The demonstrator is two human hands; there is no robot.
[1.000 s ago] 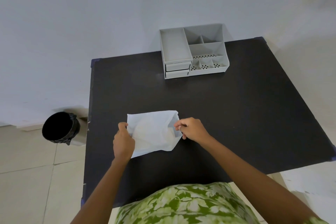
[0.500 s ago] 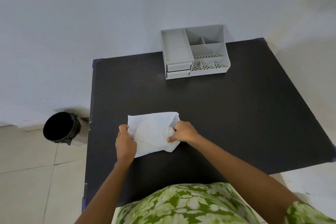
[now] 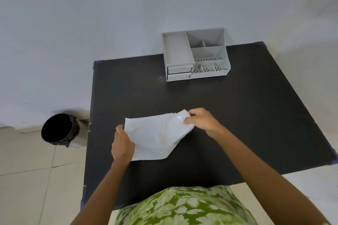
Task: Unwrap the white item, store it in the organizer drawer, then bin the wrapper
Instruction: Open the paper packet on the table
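No brand, label or writing readable anywhere — white wrapper [image 3: 157, 137], grey organizer [image 3: 195, 55] and bin [image 3: 60, 129] all show plain surfaces.

Hard to make out: whatever sits inside the wrapper; only a faint bulge shows near its right half, so the white item itself cannot be seen apart from the packet. Bin interior is solid black, contents not visible. Lower arms run out of frame at the bottom edge; a green leaf-print garment [image 3: 182, 206] fills the bottom centre.

Wrapper: flat, pale white pouch, slightly creased, lying on the near-middle of the black table [image 3: 256, 115], its right top corner lifted off the surface.

Left hand [image 3: 122, 144] closed on the wrapper's left edge, thumb on top, pinning it. Right hand [image 3: 201, 120] pinches the raised right corner between thumb and fingertips — a shiny strip shows at that corner.

Organizer stands at the table's far edge against the wall, well apart from the wrapper; two small drawers at its lower left front, both pushed in. Bin on the tiled floor, left of the table.
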